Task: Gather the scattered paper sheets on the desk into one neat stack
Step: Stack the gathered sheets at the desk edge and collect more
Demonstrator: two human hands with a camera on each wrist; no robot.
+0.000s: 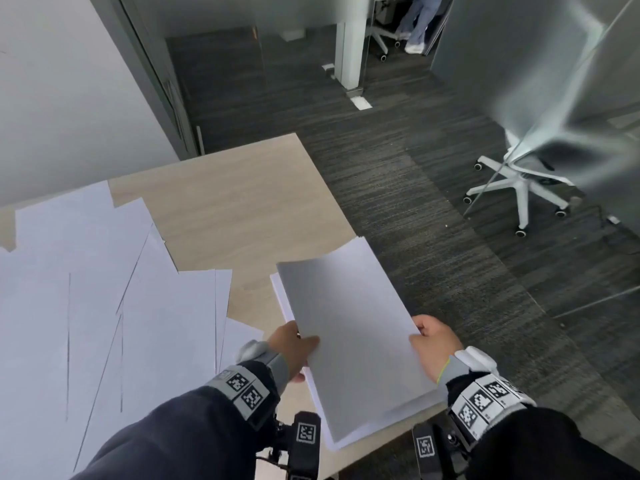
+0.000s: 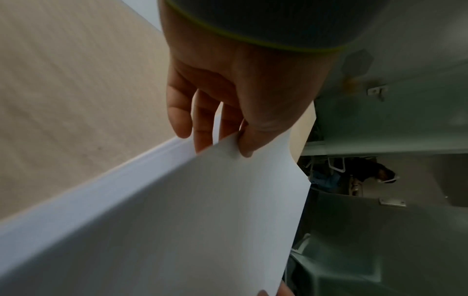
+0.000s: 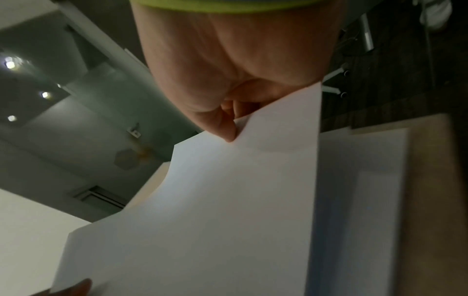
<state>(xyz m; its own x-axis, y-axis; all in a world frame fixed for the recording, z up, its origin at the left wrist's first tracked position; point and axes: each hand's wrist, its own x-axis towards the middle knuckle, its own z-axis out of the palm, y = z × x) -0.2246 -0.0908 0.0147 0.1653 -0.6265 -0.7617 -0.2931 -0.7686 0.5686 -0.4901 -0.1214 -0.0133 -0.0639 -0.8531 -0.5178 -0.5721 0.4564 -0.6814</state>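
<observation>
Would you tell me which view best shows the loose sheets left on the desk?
The head view: the loose sheets lie fanned over the desk left of the held stack. Both wrist views show only the stack and bare desk.

Two hands, the left hand (image 1: 294,348) and the right hand (image 1: 431,341), pinch one stack of paper (image 1: 349,334) between their fingers. Left of the fingers lie roughly eight loose sheets (image 1: 104,289), overlapping too much for a sure count. One desk (image 1: 242,202), one office chair (image 1: 519,181).
</observation>
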